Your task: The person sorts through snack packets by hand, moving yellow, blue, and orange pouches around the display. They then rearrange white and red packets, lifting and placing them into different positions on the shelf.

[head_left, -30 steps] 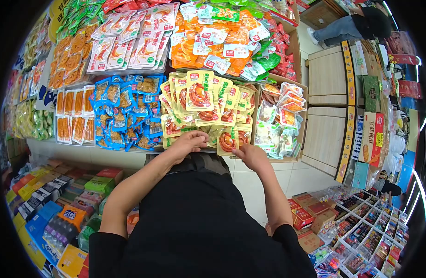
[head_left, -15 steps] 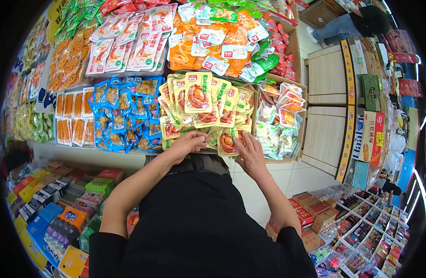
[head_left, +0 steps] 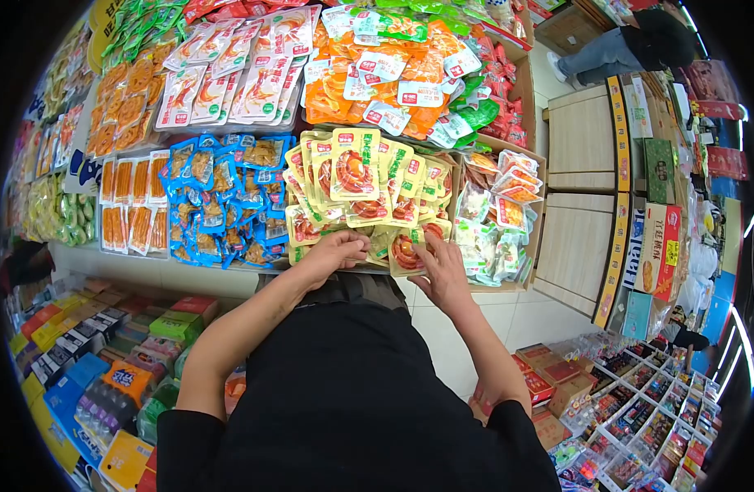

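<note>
Yellow packet (head_left: pixel 404 256) lies at the near edge of the display, front of the yellow pile (head_left: pixel 356 170), picture side up, slightly tilted. Right hand (head_left: pixel 447 275): fingers bent over the packet's right side, fingertips on its face, thumb lower, near the bottom edge. Can't say if it's a real pinch or just a touch. Left hand (head_left: pixel 338 254): loosely curled at the pile's near edge, left of that packet, thumb and fingers close together; whether anything is between them is hidden. Blue packets (head_left: pixel 203 168) to the left, clear packets (head_left: pixel 485 238) to the right.

Handling, judged by look: light, flat, flexible film, probably sealed, soft filling that gives under pressure. Glossy face looks slippery. Not fragile, but hard squeezing could crease it or strain a seam. Best hold: flat sealed border, side or bottom corner, thumb under, fingers on top; avoid the bulging middle.
</note>
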### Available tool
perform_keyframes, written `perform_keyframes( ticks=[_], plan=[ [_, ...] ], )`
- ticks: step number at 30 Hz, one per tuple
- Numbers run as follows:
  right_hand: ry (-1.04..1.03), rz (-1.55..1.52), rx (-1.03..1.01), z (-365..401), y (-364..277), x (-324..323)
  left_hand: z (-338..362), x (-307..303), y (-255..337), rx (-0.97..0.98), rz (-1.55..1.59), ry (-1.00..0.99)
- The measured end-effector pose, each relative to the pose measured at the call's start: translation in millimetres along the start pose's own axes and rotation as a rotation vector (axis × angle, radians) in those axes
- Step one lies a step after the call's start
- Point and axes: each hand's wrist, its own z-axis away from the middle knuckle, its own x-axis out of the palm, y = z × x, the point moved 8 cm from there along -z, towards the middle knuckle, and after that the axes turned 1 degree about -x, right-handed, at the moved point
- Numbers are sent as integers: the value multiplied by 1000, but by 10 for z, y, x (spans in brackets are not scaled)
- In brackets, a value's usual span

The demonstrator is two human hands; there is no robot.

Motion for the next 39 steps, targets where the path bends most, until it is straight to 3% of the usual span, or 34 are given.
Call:
perform_keyframes(
  ticks=[13,19,22,27,31,33,37,39],
  plan=[
    [-32,-12,1,-71,-174,-3,13,-9,0,12,0,-9],
    [118,-171,2,-524,-226,-267,12,2,-4,14,7,-1],
    [202,-178,-108,-899,-476,-389,36,8,18,24,0,8],
    [278,44,-163,-1242,-661,-348,84,-14,33,51,36,-1],
    [334,13,-241,-1318,-625,-354,108,-41,19,60,62,4],
    [480,-362,-129,-1235,-526,-563,115,-60,18,69,76,3],
    [364,-570,-37,-876,-449,-840,135,-71,23,75,101,1],
    [111,-581,-88,-636,-470,-771,124,-96,-7,53,94,5]
  ],
)
